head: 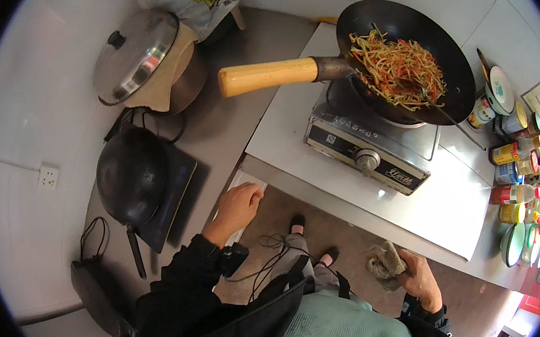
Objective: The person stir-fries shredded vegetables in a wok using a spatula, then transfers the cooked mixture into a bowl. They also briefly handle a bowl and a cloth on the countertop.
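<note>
My right hand [417, 275] grips a crumpled, worn cloth [387, 265] low in front of the counter. My left hand [242, 205] hovers by the counter edge with its fingers curled in; nothing shows in it. Ahead, a dark wok [452, 70] rests on a single-burner gas stove [367, 153], its wooden handle [267, 76] pointing left. Shredded vegetables [397, 66], pale and orange-red, fill the middle of the wok. The thin metal handle of a utensil [463, 132] leans out over the wok's right rim, its head partly hidden among the shreds.
On the left, a black pan [132, 175] lies upside down on an induction cooktop [177, 198]. Behind it stands a lidded steel pot [137, 59] with a cloth under the lid. Jars and bottles [516, 167] crowd the right side. Dark cables [274, 252] hang before my legs.
</note>
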Demonstrator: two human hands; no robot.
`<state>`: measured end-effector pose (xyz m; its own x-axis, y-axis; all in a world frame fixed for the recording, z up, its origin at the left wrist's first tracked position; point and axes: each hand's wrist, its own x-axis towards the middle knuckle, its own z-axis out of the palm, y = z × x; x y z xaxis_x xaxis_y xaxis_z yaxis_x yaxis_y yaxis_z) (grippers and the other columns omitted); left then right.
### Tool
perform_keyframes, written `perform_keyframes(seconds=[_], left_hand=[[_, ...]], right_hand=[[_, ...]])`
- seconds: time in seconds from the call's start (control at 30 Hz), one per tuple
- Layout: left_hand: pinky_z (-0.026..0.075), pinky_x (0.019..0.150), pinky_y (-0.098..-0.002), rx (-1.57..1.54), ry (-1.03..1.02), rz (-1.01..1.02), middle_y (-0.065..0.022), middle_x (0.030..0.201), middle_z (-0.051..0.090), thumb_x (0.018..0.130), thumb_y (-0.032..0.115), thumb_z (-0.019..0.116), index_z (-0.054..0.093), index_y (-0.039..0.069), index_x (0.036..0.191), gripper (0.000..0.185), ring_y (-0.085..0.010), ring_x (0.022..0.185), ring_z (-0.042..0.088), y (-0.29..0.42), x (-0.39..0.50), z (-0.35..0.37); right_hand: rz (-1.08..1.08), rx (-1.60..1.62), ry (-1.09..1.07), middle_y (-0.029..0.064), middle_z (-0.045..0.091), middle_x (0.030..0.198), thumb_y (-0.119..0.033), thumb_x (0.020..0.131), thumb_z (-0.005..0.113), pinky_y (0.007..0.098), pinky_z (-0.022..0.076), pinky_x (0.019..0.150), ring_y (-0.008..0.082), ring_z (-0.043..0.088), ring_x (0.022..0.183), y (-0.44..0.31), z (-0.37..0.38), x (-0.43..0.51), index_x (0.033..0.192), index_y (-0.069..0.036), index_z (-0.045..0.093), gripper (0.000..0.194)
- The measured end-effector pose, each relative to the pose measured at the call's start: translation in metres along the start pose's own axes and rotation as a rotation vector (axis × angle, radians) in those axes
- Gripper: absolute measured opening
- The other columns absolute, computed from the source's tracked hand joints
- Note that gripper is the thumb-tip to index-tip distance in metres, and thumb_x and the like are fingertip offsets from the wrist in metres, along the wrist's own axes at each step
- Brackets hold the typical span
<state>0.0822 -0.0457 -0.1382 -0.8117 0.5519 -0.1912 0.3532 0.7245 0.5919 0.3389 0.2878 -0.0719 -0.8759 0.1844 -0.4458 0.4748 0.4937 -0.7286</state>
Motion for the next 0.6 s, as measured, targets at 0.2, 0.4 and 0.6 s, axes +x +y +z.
perform_keyframes(seconds=[0.2, 0.4, 0.6], left_hand=[[0.049, 0.070, -0.0380, -0.102, 0.302, 0.174, -0.0106, 0.094, 0.061, 0.084, 0.012, 0.061, 0.062, 0.005, 0.097, 0.015, -0.0291, 0.083, 0.062, 0.005, 0.083, 0.031], [0.048, 0.069, -0.0385, -0.041, 0.431, -0.032, -0.0086, 0.092, 0.060, 0.080, 0.016, 0.066, 0.064, 0.007, 0.096, 0.018, -0.0281, 0.081, 0.062, 0.015, 0.146, 0.056], [0.048, 0.067, -0.0431, -0.011, 0.463, -0.013, -0.0080, 0.088, 0.060, 0.081, 0.021, 0.063, 0.064, 0.011, 0.083, 0.010, -0.0322, 0.080, 0.061, 0.016, 0.149, 0.057]], right_hand=[[-0.034, -0.052, -0.027, 0.0208, 0.057, 0.081, -0.003, 0.066, 0.057, 0.0395, 0.0455, 0.066, 0.0421, 0.056, 0.077, 0.000, 0.004, -0.003, 0.091, 0.003, 0.058, 0.026], [0.081, -0.043, -0.039, 0.0209, 0.057, 0.082, 0.000, 0.064, 0.055, 0.0367, 0.0461, 0.068, 0.0393, 0.057, 0.076, 0.004, 0.006, -0.018, 0.091, 0.004, 0.058, 0.028], [0.089, 0.003, -0.044, 0.0206, 0.057, 0.082, 0.000, 0.064, 0.055, 0.0362, 0.0460, 0.067, 0.0378, 0.057, 0.075, 0.001, 0.003, -0.020, 0.091, 0.004, 0.058, 0.028]])
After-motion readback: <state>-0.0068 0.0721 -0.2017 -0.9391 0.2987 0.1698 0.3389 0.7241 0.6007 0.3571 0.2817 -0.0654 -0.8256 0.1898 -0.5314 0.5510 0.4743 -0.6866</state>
